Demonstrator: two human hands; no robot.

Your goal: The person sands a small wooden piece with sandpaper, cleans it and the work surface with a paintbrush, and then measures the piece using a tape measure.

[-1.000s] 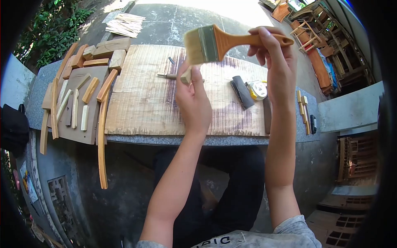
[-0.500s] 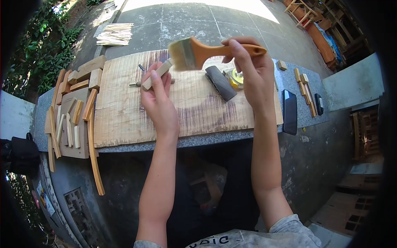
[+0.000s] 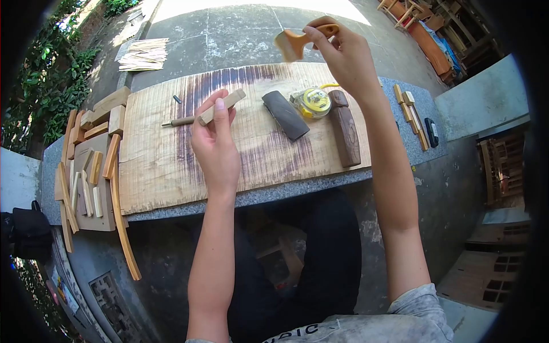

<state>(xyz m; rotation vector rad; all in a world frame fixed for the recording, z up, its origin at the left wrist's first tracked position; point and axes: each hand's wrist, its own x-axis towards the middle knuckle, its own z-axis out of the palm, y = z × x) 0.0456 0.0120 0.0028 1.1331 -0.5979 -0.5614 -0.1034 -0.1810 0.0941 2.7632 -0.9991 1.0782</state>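
Observation:
My left hand (image 3: 216, 134) pinches a small pale wooden block (image 3: 231, 102) between thumb and fingers above the board. Raised over the board's far right side, my right hand (image 3: 343, 54) grips a flat paintbrush (image 3: 296, 44) by its orange handle, bristles pointing left and down, slightly blurred. Behind my left hand a slim tool with a wooden handle (image 3: 182, 121) lies partly hidden. Rolled dark sandpaper (image 3: 286, 116), a yellow tape measure (image 3: 314, 102) and a dark wooden mallet-like piece (image 3: 345, 134) rest on the wide wooden board (image 3: 160, 166).
Wooden offcuts and strips (image 3: 97, 166) crowd the table's left end, one long strip (image 3: 127, 246) jutting past the front edge. More sticks (image 3: 413, 117) and a small black device (image 3: 431, 132) lie on the right. A pile of thin slats (image 3: 144, 54) is on the ground beyond.
The paintbrush has moved up, away from the wooden block, with my right hand. The view has shifted, the dark wooden piece has come into sight, and the phone is now hidden behind my arm.

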